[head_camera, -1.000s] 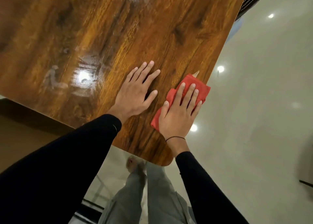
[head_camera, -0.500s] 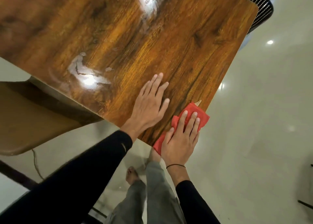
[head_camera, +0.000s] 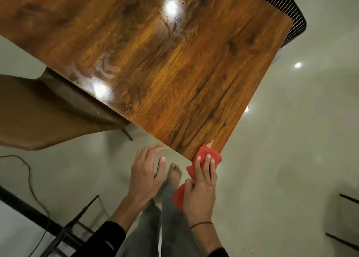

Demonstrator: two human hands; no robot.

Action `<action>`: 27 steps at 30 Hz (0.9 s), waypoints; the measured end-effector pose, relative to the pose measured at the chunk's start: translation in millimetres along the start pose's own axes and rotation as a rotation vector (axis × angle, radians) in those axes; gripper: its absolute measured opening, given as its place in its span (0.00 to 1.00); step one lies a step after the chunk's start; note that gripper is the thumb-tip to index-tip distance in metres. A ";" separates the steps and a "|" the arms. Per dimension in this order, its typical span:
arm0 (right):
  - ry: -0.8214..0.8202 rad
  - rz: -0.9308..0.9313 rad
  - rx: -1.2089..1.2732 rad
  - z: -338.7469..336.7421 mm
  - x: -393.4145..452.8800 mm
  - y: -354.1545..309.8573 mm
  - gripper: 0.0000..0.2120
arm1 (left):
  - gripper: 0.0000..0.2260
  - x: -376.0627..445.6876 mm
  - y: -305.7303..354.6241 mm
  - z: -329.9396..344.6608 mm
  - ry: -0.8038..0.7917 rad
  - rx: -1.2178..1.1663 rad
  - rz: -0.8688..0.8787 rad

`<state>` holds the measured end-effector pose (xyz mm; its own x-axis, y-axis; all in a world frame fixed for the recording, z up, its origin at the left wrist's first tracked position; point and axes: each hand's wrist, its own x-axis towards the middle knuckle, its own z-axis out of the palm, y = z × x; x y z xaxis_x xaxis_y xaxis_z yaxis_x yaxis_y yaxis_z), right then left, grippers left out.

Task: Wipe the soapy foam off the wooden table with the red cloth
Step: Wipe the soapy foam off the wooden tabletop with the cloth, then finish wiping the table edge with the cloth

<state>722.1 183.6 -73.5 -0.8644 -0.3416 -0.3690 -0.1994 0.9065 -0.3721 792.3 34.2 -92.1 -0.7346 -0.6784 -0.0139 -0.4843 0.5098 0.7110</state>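
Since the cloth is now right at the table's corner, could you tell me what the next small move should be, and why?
Probably carry the red cloth back up the wooden table toward the whitish foam smear near the left edge. The right hand holds the cloth half off the near corner, the left hand hangs off the table, and foam still shows there and further up.

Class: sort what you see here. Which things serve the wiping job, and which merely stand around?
Job: red cloth, right hand holding it, wooden table, foam smear.
Standing around: brown chair, black mesh chair, floor cable.
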 end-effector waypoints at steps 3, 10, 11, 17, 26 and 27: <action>-0.071 0.094 0.163 -7.6 -21.4 -12.7 0.29 | 0.09 -30.0 -13.3 -4.7 -0.053 -0.126 -0.190; -0.583 0.709 1.113 -3.6 -35.6 -46.5 0.19 | 0.18 -62.8 -17.7 -15.5 -0.215 -0.680 -0.641; -0.665 0.818 1.222 -0.9 -35.5 -48.2 0.16 | 0.20 -62.5 -17.9 -18.0 -0.207 -0.718 -0.738; -0.915 0.707 1.382 8.7 -33.0 -62.3 0.29 | 0.19 -64.2 -53.9 -47.7 -0.229 -1.100 -1.137; -1.434 0.714 0.940 90.3 1.1 -67.6 0.52 | 0.12 -136.4 -139.5 -29.2 0.017 -1.163 -1.088; -1.449 0.703 0.843 102.2 -1.6 -73.5 0.53 | 0.12 -148.3 -148.2 -25.1 0.076 -1.161 -1.109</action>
<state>785.4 92.2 -132.6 0.4566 -0.3319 -0.8255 0.6436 0.7638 0.0488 984.9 45.9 -177.8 -0.2422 -0.4632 -0.8525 -0.1049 -0.8610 0.4977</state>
